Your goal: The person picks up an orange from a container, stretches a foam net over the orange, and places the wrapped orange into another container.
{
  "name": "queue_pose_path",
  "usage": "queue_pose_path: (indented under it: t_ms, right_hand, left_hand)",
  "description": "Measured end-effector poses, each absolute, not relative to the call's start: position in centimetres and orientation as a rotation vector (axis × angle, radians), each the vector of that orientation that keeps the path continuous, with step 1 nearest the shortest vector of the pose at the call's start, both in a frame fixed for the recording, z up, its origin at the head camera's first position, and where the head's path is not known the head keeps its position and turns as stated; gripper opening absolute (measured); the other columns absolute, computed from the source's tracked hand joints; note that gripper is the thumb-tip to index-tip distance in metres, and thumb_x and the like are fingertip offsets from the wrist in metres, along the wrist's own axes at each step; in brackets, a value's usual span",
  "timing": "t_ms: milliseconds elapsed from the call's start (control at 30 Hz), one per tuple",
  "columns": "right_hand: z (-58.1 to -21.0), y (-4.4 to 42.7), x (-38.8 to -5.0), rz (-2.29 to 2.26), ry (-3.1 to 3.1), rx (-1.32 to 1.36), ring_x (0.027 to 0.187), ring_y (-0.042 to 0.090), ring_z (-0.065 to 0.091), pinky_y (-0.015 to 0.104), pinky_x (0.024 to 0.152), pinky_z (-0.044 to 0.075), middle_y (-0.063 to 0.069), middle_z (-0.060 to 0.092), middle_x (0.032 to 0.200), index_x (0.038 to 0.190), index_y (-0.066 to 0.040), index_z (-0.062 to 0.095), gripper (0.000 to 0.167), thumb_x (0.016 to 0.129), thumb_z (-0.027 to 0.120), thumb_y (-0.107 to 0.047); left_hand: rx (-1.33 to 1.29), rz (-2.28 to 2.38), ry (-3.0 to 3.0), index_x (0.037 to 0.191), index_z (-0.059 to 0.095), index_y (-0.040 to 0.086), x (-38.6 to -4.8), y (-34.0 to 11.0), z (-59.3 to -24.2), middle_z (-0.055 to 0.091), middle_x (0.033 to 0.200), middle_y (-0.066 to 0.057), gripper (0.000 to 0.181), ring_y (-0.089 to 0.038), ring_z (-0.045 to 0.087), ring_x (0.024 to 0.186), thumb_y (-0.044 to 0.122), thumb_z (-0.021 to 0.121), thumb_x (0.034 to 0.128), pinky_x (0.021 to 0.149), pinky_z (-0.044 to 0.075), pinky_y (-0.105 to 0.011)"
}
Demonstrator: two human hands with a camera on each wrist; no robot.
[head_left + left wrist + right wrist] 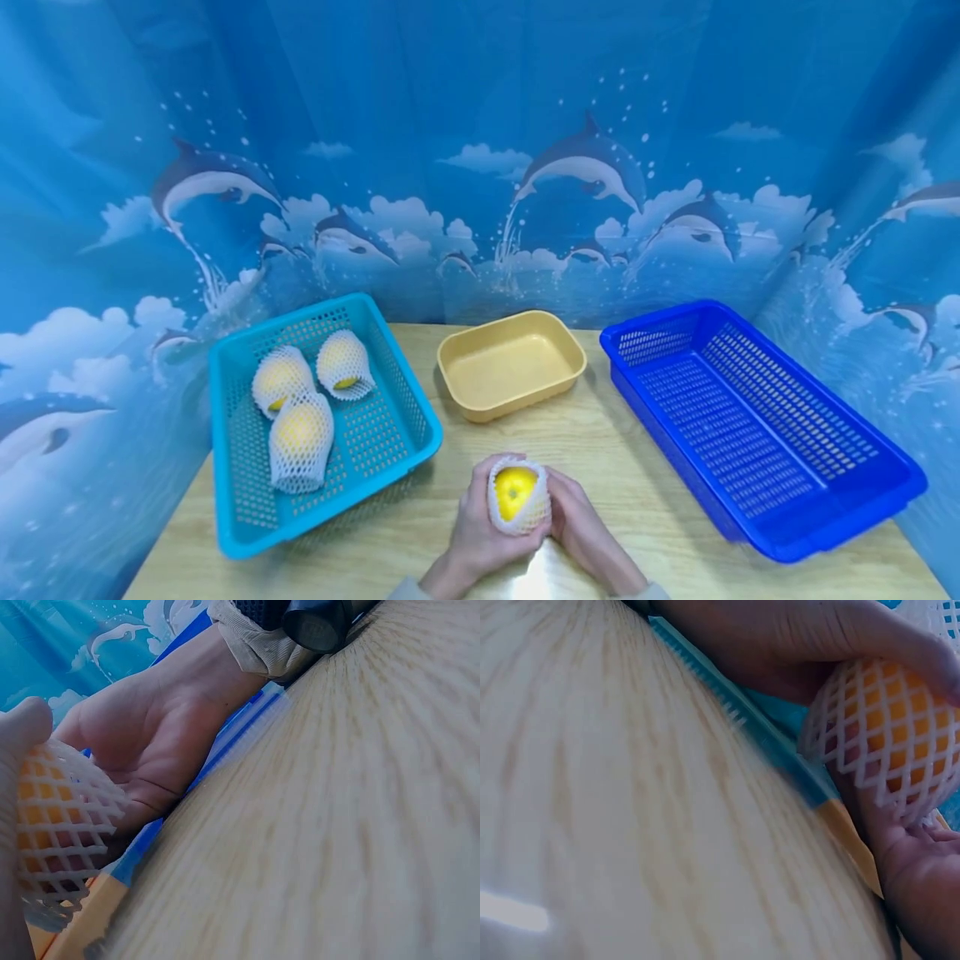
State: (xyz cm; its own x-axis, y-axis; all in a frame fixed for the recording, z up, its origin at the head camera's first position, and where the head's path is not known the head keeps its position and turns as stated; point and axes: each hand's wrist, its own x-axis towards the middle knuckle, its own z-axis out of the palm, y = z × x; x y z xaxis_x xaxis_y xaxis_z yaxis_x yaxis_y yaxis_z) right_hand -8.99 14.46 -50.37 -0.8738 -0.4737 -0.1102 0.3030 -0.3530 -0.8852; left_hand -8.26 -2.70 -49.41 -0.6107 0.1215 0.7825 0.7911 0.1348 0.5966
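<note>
Near the front of the table, in the head view, a round yellow fruit (514, 492) sits in a white foam net sleeve (534, 518), its stem end showing through the net's opening. My left hand (483, 521) grips it from the left, its thumb across the net in the right wrist view. On the other side my right hand (576, 521) holds the net with curled fingers, partly hidden behind the fruit. The left wrist view shows the net's open mesh (67, 810) against the right palm. Both hands keep the fruit just above the wooden table (405, 533).
To the left stands a teal basket (330, 517) with three netted yellow fruits (300, 433) inside. A shallow tan tray (517, 408) stands behind the hands. On the right is a long dark-blue basket (675, 454). A dolphin-printed curtain (450, 125) hangs behind the table.
</note>
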Motion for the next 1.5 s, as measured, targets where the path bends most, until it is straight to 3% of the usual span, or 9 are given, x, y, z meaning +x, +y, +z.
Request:
queue_pose_path:
  t_ms: [233, 433, 667, 800, 933, 1133, 1233, 1333, 1500]
  right_hand:
    - [-50.4, 14.6, -8.8, -2.303, 1.422, -0.147, 0.106, 0.012, 0.063, 0.033, 0.096, 0.051, 0.0, 0.066, 0.114, 0.116, -0.017, 0.066, 0.029, 0.108, 0.039, -0.025]
    - [-50.3, 14.6, -8.8, -2.324, 1.45, -0.14, 0.104, 0.011, 0.062, 0.031, 0.095, 0.051, -0.002, 0.066, 0.112, 0.113, -0.019, 0.067, 0.029, 0.108, 0.039, -0.025]
    - [-50.4, 14.5, -9.0, -2.294, 1.532, -0.133, 0.104, 0.012, 0.063, 0.031, 0.094, 0.051, 0.0, 0.065, 0.112, 0.115, -0.013, 0.063, 0.027, 0.108, 0.04, -0.026]
    - [-50.5, 14.2, -9.0, -2.282, 1.585, -0.108, 0.092, 0.011, 0.064, 0.028, 0.084, 0.055, 0.001, 0.066, 0.103, 0.113, -0.01, 0.061, 0.025, 0.107, 0.042, -0.025]
    - [-50.4, 13.9, -9.1, -2.25, 1.787, -0.02, 0.071, 0.009, 0.058, 0.021, 0.064, 0.052, 0.002, 0.063, 0.085, 0.104, -0.003, 0.058, 0.02, 0.103, 0.051, -0.022]
    - [-50.7, 13.5, -9.2, -2.294, 2.113, 0.088, 0.061, 0.01, 0.054, 0.019, 0.05, 0.044, 0.006, 0.06, 0.078, 0.099, 0.007, 0.054, 0.019, 0.091, 0.066, -0.005]
    - [-50.9, 13.7, -9.1, -2.331, 2.17, -0.058, 0.069, 0.011, 0.057, 0.022, 0.055, 0.049, 0.008, 0.062, 0.09, 0.106, 0.009, 0.055, 0.02, 0.092, 0.063, -0.002]
    - [-51.0, 14.2, -9.0, -2.345, 2.1, -0.314, 0.084, 0.013, 0.063, 0.026, 0.072, 0.055, 0.008, 0.065, 0.103, 0.116, 0.012, 0.056, 0.023, 0.098, 0.053, -0.002]
    - [-50.9, 14.5, -8.9, -2.339, 1.862, -0.562, 0.105, 0.017, 0.063, 0.031, 0.092, 0.052, 0.008, 0.065, 0.117, 0.127, 0.014, 0.052, 0.033, 0.099, 0.044, -0.001]
  left_hand:
    - [-0.869, -1.557, -1.894, 0.123, 0.049, -0.011, -7.7, -2.7, -47.7, 0.06, 0.122, -0.016, 0.084, -0.026, 0.064, 0.104, 0.0, 0.092, 0.052, 0.091, 0.054, -0.035]
    - [-0.854, -1.602, -1.905, 0.125, 0.046, -0.012, -7.8, -2.6, -48.0, 0.059, 0.121, -0.021, 0.086, -0.024, 0.063, 0.105, -0.002, 0.092, 0.0523, 0.091, 0.053, -0.035]
    - [-0.771, -1.663, -1.909, 0.129, 0.043, -0.008, -8.0, -2.7, -49.5, 0.06, 0.125, -0.015, 0.089, -0.023, 0.063, 0.106, 0.003, 0.092, 0.0552, 0.093, 0.052, -0.032]
    - [-0.63, -1.75, -1.954, 0.132, 0.045, 0.002, -8.1, -2.6, -50.9, 0.062, 0.123, -0.009, 0.089, -0.021, 0.064, 0.103, 0.005, 0.091, 0.0552, 0.09, 0.053, -0.032]
    - [-0.458, -1.916, -1.983, 0.132, 0.045, 0.012, -7.9, -2.6, -51.1, 0.06, 0.123, -0.005, 0.088, -0.021, 0.062, 0.105, 0.005, 0.088, 0.056, 0.091, 0.054, -0.035]
    - [-0.373, -2.086, -1.92, 0.13, 0.042, 0.011, -7.8, -2.7, -50.9, 0.056, 0.126, -0.008, 0.084, -0.025, 0.06, 0.108, 0.005, 0.084, 0.0575, 0.095, 0.052, -0.037]
    - [-0.387, -2.136, -1.899, 0.128, 0.043, 0.01, -7.9, -2.7, -50.8, 0.057, 0.123, -0.01, 0.08, -0.025, 0.062, 0.105, 0.005, 0.082, 0.0574, 0.092, 0.054, -0.038]
    - [-0.449, -2.212, -1.867, 0.127, 0.04, 0.005, -7.9, -2.7, -50.9, 0.057, 0.121, -0.016, 0.08, -0.026, 0.063, 0.101, 0.004, 0.08, 0.0582, 0.088, 0.056, -0.04]
    - [-0.475, -2.314, -1.866, 0.13, 0.032, 0.002, -7.9, -2.6, -50.9, 0.056, 0.119, -0.019, 0.083, -0.026, 0.063, 0.098, 0.008, 0.078, 0.0614, 0.084, 0.057, -0.04]
